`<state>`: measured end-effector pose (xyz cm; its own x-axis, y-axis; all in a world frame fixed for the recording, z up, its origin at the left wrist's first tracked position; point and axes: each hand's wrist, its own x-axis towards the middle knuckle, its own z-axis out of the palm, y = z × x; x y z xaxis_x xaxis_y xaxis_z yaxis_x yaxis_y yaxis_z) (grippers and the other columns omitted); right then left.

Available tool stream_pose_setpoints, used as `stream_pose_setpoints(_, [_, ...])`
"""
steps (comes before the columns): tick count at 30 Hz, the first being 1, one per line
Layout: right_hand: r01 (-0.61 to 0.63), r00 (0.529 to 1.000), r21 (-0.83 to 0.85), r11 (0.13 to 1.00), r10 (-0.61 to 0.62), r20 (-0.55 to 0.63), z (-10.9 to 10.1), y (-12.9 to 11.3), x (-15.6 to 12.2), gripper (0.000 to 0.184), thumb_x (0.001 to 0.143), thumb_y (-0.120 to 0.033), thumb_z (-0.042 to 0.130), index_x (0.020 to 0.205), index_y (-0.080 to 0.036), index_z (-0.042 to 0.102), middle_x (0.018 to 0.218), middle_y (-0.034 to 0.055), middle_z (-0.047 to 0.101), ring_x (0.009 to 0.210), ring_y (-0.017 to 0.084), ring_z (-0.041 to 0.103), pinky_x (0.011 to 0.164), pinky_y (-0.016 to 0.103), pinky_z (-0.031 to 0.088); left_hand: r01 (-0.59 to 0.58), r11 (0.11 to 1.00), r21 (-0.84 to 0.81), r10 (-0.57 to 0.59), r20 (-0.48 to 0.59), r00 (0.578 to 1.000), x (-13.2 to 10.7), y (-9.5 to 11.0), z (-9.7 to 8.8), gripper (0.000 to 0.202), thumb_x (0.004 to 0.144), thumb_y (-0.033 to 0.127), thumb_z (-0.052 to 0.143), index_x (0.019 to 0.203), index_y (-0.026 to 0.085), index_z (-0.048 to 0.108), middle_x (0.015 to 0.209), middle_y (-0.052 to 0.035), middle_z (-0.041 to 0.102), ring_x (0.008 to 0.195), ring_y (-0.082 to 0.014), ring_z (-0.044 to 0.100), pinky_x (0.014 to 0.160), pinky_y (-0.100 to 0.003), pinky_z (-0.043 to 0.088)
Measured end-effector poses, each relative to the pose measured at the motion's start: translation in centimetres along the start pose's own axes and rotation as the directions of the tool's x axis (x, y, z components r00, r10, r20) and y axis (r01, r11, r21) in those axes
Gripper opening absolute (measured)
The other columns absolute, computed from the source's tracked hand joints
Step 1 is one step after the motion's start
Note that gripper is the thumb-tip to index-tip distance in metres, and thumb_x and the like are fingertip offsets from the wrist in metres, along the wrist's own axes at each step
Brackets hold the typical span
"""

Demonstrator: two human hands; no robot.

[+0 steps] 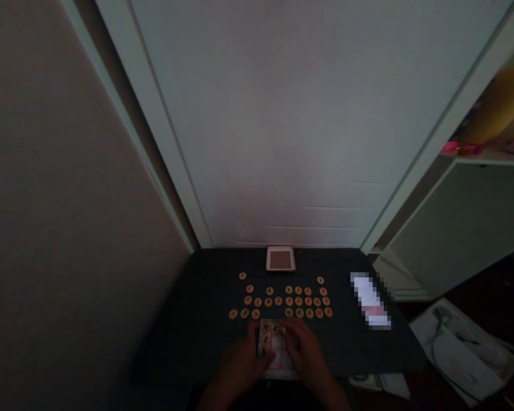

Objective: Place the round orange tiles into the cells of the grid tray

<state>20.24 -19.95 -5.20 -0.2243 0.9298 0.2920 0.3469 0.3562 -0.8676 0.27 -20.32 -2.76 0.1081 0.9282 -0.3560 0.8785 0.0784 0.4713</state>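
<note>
Noting the box (281,374) of round pieces (266,327) at the near edge of the table (175,342): left hand (245,353) closed on its side, right hand (306,349) half-curled, hold untellable. I judge uneven squeezing could tip pieces out.

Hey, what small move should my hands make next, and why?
I'd probably use the right hand to set another Chinese chess piece into the box: pieces line its top and left, its middle looks bare, and many lie loose on the table. The left hand could steady it.
</note>
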Motion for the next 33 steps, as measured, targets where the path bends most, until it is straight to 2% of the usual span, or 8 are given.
stream_pose_setpoints(3, [0.023, 0.998, -0.039, 0.999, -0.021, 0.051, 0.1, -0.3, 0.0, 0.027, 0.097, -0.020, 0.050, 0.119, -0.027, 0.064, 0.117, 0.0069, 0.068, 0.110, 0.021, 0.064, 0.099, 0.035, 0.052, 0.006, 0.999, 0.053, -0.003, -0.067, 0.998, 0.5, 0.3, 0.1, 0.069, 0.090, 0.056, 0.045, 0.143, 0.013, 0.033, 0.112, -0.0182, 0.073, 0.101, -0.0352, 0.071, 0.079, -0.039, 0.048])
stream_pose_setpoints(6, [0.045, 0.995, -0.087, 0.995, -0.037, 0.090, 0.2, -0.4, 0.0, 0.030, 0.096, -0.016, 0.049, 0.121, -0.028, 0.063, 0.117, 0.0065, 0.067, 0.110, 0.020, 0.065, 0.097, 0.034, 0.053, 0.011, 0.996, 0.092, -0.003, -0.085, 0.996, 1.0, 0.5, 0.2, 0.069, 0.092, 0.054, 0.042, 0.144, 0.011, 0.032, 0.109, -0.0188, 0.074, 0.099, -0.0358, 0.071, 0.080, -0.041, 0.048])
stream_pose_setpoints(11, [0.053, 0.997, -0.135, 0.989, -0.045, 0.058, 0.6, -0.1, 0.3, 0.029, 0.095, -0.013, 0.051, 0.117, -0.028, 0.065, 0.114, 0.0057, 0.068, 0.106, 0.020, 0.067, 0.095, 0.033, 0.055, 0.004, 0.998, 0.068, 0.002, -0.084, 0.996, 1.4, 0.4, 0.5, 0.066, 0.092, 0.049, 0.044, 0.145, 0.012, 0.032, 0.111, -0.0184, 0.074, 0.100, -0.0336, 0.071, 0.080, -0.039, 0.048])
stream_pose_setpoints(16, [0.077, 0.997, -0.125, 0.989, -0.074, 0.028, 0.6, 0.2, 0.3, 0.029, 0.094, -0.013, 0.053, 0.116, -0.028, 0.065, 0.113, 0.0049, 0.069, 0.106, 0.019, 0.068, 0.094, 0.032, 0.056, 0.017, 0.999, 0.042, -0.013, -0.077, 0.997, 1.2, 0.4, 0.3, 0.068, 0.094, 0.051, 0.040, 0.147, 0.010, 0.031, 0.108, -0.0192, 0.074, 0.099, -0.0340, 0.071, 0.082, -0.040, 0.048])
stream_pose_setpoints(20, [0.074, 0.997, -0.097, 0.992, -0.074, 0.011, 0.4, 0.2, 0.2, 0.028, 0.094, -0.015, 0.053, 0.117, -0.027, 0.064, 0.112, 0.0051, 0.070, 0.105, 0.019, 0.068, 0.094, 0.031, 0.056, 0.014, 0.999, 0.033, -0.011, -0.072, 0.997, 1.0, 0.4, 0.1, 0.073, 0.091, 0.054, 0.045, 0.149, 0.012, 0.030, 0.111, -0.0186, 0.074, 0.102, -0.0350, 0.070, 0.084, -0.040, 0.048])
stream_pose_setpoints(26, [0.072, 0.988, -0.051, 0.996, -0.064, 0.141, 0.3, -0.9, 0.3, 0.028, 0.095, -0.015, 0.051, 0.118, -0.027, 0.063, 0.118, 0.0056, 0.068, 0.111, 0.019, 0.065, 0.098, 0.032, 0.053, 0.022, 0.999, 0.050, -0.018, -0.068, 0.998, 0.9, 0.2, 0.6, 0.072, 0.095, 0.054, 0.038, 0.151, 0.011, 0.025, 0.104, -0.0177, 0.076, 0.098, -0.0352, 0.072, 0.081, -0.041, 0.048])
stream_pose_setpoints(33, [0.059, 0.991, -0.078, 0.995, -0.049, 0.125, 1.0, -0.7, 0.7, 0.027, 0.096, -0.015, 0.050, 0.116, -0.026, 0.064, 0.115, 0.0061, 0.068, 0.109, 0.019, 0.066, 0.097, 0.033, 0.053, 0.048, 0.997, 0.062, -0.045, -0.049, 0.998, 0.8, 0.5, 0.3, 0.067, 0.097, 0.053, 0.034, 0.150, 0.011, 0.027, 0.106, -0.0182, 0.074, 0.099, -0.0340, 0.071, 0.081, -0.040, 0.048])
